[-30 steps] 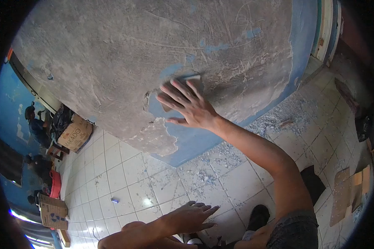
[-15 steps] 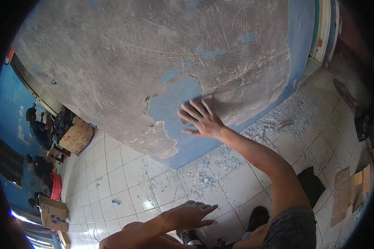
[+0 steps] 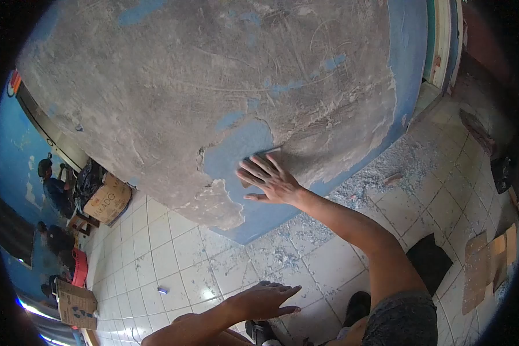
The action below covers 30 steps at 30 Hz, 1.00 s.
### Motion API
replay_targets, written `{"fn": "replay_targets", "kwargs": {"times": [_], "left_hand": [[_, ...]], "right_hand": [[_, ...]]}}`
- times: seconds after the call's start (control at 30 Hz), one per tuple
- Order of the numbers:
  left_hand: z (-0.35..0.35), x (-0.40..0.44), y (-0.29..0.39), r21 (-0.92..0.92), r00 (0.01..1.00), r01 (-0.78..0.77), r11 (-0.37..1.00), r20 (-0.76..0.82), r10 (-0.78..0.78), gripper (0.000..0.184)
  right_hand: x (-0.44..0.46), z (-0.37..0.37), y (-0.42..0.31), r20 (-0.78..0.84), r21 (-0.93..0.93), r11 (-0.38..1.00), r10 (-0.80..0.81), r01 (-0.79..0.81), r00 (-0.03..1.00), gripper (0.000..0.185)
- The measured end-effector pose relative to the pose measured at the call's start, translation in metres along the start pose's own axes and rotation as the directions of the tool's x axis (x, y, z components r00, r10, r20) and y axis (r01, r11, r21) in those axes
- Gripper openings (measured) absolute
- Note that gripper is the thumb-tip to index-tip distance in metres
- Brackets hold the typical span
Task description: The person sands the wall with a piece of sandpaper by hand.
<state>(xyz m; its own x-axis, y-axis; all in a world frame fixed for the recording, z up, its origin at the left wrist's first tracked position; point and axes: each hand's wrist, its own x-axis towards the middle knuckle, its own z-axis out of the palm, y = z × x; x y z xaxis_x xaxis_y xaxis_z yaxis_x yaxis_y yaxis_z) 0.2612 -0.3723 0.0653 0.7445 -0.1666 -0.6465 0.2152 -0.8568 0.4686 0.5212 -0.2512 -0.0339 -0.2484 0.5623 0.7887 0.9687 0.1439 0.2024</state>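
Pressing a thin tan sheet (image 3: 245, 184) against the blue patch (image 3: 228, 150) on a rough grey wall (image 3: 155, 104), the right hand (image 3: 275, 185) is spread over it with fingers fanned, not clenched, while the left hand (image 3: 262, 301) is held with fingers loosely extended, apparently empty, below the patch and above the tiled floor (image 3: 173, 245). For even contact, pressure is best shared across the palm and all fingers, with the sheet kept flat and lighter strokes used at the ragged plaster edge (image 3: 200, 158) left of the patch, where snagging seems likely.
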Motion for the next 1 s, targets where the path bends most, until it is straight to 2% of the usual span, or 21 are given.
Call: {"fn": "replay_targets", "kwargs": {"times": [0.1,0.2,0.3,0.4,0.53,0.6,0.7,0.73,0.83,0.9,0.97,1.0], "left_hand": [[0.001,0.008,-0.004,-0.003,1.0,-0.016,1.0,0.022,0.016,0.071],[0.003,0.006,-0.003,0.017,0.999,-0.04,0.999,0.018,0.04,0.071],[0.0,0.007,0.0,0.007,1.0,-0.019,1.0,0.006,0.019,0.072],[0.001,0.001,0.005,0.039,0.999,-0.007,0.999,-0.032,0.008,0.071],[0.013,-0.001,-0.001,0.047,0.985,-0.1,0.994,-0.137,0.106,0.071],[0.014,-0.001,0.003,0.051,0.984,-0.101,0.994,-0.144,0.108,0.072],[0.011,-0.001,0.005,0.072,0.985,-0.087,0.994,-0.141,0.097,0.072],[0.01,0.0,0.005,0.077,0.986,-0.08,0.994,-0.14,0.09,0.072],[0.015,0.004,0.003,0.076,0.992,-0.042,0.996,-0.117,0.051,0.073],[0.017,0.005,-0.002,0.084,0.99,-0.071,0.994,-0.119,0.081,0.072],[0.026,0.004,0.0,0.05,0.99,-0.071,0.996,-0.117,0.076,0.072],[0.022,0.003,0.0,0.046,0.992,-0.059,0.997,-0.113,0.064,0.072]], "right_hand": [[0.075,-0.06,0.017,-0.032,0.047,0.989,0.143,-0.141,0.989,0.08],[0.094,-0.066,0.02,-0.096,0.059,0.985,0.169,-0.164,0.981,0.081],[0.036,-0.013,-0.006,-0.012,-0.054,0.998,-0.027,0.027,1.0,0.082],[0.01,0.003,-0.011,0.046,-0.2,0.96,-0.189,0.194,0.981,0.083],[0.077,-0.056,0.013,-0.02,-0.084,0.996,-0.038,0.036,0.999,0.083],[0.096,-0.072,0.017,-0.073,0.002,0.997,0.08,-0.08,0.994,0.085],[0.046,-0.029,-0.006,0.064,-0.048,0.999,-0.007,0.011,0.998,0.085],[0.02,-0.011,-0.014,0.045,-0.126,0.987,-0.091,0.097,0.995,0.086],[0.004,0.001,-0.011,0.099,-0.266,0.944,-0.172,0.192,0.98,0.086],[0.048,-0.028,0.013,-0.026,-0.181,0.982,-0.064,0.059,0.998,0.086],[0.089,-0.065,0.021,-0.095,0.087,0.98,0.187,-0.179,0.978,0.085],[0.087,-0.061,0.016,-0.08,0.043,0.986,0.167,-0.164,0.983,0.087]]}}
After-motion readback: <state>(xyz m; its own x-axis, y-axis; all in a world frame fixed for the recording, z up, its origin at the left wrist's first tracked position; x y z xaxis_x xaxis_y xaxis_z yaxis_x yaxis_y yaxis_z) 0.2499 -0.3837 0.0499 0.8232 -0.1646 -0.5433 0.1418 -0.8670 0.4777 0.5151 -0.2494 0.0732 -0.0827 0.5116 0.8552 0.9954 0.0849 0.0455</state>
